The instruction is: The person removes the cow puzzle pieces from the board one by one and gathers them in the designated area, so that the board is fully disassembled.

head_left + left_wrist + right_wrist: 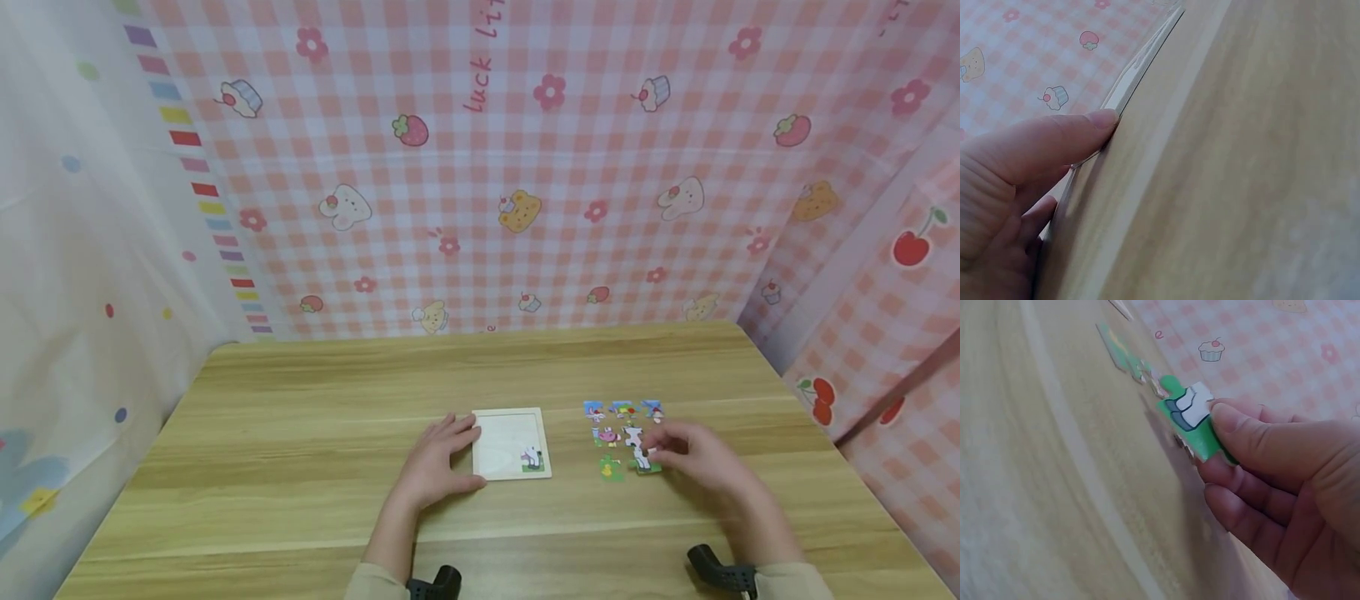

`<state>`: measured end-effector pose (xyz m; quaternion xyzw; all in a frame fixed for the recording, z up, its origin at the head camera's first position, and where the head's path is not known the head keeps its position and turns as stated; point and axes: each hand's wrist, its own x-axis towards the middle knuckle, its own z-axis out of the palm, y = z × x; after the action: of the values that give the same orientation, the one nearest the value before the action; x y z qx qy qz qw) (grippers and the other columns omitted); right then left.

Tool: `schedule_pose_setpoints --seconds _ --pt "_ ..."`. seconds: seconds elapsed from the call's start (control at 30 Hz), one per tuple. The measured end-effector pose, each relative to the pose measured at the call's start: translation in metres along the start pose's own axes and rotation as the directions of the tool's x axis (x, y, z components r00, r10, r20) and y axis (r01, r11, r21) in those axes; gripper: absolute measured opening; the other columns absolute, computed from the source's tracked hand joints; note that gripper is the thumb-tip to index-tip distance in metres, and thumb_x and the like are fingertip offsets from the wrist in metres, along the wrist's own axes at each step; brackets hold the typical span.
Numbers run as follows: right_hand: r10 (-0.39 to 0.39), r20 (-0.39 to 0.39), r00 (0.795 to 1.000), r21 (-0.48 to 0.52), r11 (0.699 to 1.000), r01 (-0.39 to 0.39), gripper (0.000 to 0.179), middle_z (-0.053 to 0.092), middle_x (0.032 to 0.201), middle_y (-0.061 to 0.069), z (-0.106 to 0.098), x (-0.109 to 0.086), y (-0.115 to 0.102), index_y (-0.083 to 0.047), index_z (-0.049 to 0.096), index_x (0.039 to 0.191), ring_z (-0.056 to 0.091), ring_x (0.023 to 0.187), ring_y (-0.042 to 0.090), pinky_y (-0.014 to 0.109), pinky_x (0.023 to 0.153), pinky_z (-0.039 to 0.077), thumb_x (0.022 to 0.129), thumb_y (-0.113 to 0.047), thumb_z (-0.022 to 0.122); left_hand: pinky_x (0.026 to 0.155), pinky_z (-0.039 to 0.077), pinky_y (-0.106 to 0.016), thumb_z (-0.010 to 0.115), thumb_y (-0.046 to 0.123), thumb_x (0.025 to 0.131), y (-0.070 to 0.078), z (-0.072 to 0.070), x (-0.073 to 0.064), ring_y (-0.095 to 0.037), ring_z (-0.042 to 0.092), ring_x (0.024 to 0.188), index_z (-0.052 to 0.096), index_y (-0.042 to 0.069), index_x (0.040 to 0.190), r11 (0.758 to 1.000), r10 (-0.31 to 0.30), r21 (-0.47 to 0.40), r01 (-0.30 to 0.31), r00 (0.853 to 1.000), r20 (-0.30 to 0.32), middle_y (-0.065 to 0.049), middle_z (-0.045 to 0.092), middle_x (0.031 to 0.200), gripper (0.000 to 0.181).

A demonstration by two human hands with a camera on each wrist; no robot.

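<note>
My left hand [437, 465] rests at the left side of a square wooden puzzle tray [498, 446], its thumb [1079, 134] straight along the near edge and its fingers at the left edge. One puzzle piece with a white animal figure [532, 457] lies in the tray's lower right corner. To the right of the tray, my right hand [697, 457] pinches a green puzzle piece [1188, 415] between thumb and fingers; white legs with dark hooves are printed on it. In the right wrist view this piece is tilted, above the tabletop.
Several loose puzzle pieces lie in rough rows right of the tray, among them a pink-figured one [608, 436] and a green-and-yellow one [611, 468]. They lie on a wood-grain table [300, 433]. A pink checked cloth [480, 167] hangs behind the table's far edge.
</note>
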<state>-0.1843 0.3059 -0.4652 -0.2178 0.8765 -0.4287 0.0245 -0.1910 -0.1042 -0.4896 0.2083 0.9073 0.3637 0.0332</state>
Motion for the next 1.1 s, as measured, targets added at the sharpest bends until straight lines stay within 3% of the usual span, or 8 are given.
schedule_pose_setpoints --seconds 0.2,0.43,0.77,1.1 --pt "-0.010 0.037 0.999 -0.024 1.000 0.011 0.007 0.063 0.086 -0.002 0.0004 -0.0002 0.0043 -0.007 0.070 0.093 0.056 0.078 0.006 0.022 0.066 0.050 0.088 -0.003 0.072 0.119 0.014 -0.057 0.085 0.025 0.076 0.0014 -0.0033 -0.0011 -0.038 0.025 0.145 0.057 0.000 0.137 1.000 0.015 -0.022 -0.014 1.000 0.007 -0.012 0.044 0.151 0.072" --pt "-0.016 0.019 1.000 -0.081 0.997 0.017 0.010 0.063 0.084 0.001 0.0026 -0.0008 0.0057 -0.010 0.069 0.091 0.055 0.077 0.006 0.023 0.067 0.050 0.086 -0.002 0.074 0.119 0.014 -0.057 0.085 0.024 0.077 0.0019 -0.0049 -0.0010 -0.039 0.025 0.145 0.057 -0.001 0.137 0.999 0.031 -0.027 -0.031 0.999 0.016 -0.014 0.044 0.151 0.071" --pt "-0.025 -0.006 1.000 -0.164 0.986 0.023 0.014 0.060 0.083 -0.007 0.0059 -0.0023 0.0038 -0.013 0.069 0.088 0.054 0.074 0.004 0.023 0.063 0.049 0.083 -0.003 0.077 0.119 0.015 -0.055 0.085 0.019 0.075 0.0012 -0.0042 -0.0003 -0.038 0.026 0.145 0.057 -0.002 0.136 0.998 0.033 -0.054 -0.033 0.999 0.008 -0.014 0.045 0.150 0.071" --pt "-0.061 -0.023 0.998 -0.177 0.983 0.056 0.015 0.059 0.086 -0.007 0.0079 -0.0046 0.0079 -0.014 0.069 0.088 0.054 0.074 0.004 0.023 0.063 0.050 0.083 -0.001 0.077 0.119 0.013 -0.055 0.085 0.019 0.075 0.0010 -0.0033 -0.0004 -0.038 0.025 0.145 0.057 -0.002 0.136 0.997 0.026 -0.070 -0.026 1.000 0.001 -0.014 0.045 0.150 0.071"
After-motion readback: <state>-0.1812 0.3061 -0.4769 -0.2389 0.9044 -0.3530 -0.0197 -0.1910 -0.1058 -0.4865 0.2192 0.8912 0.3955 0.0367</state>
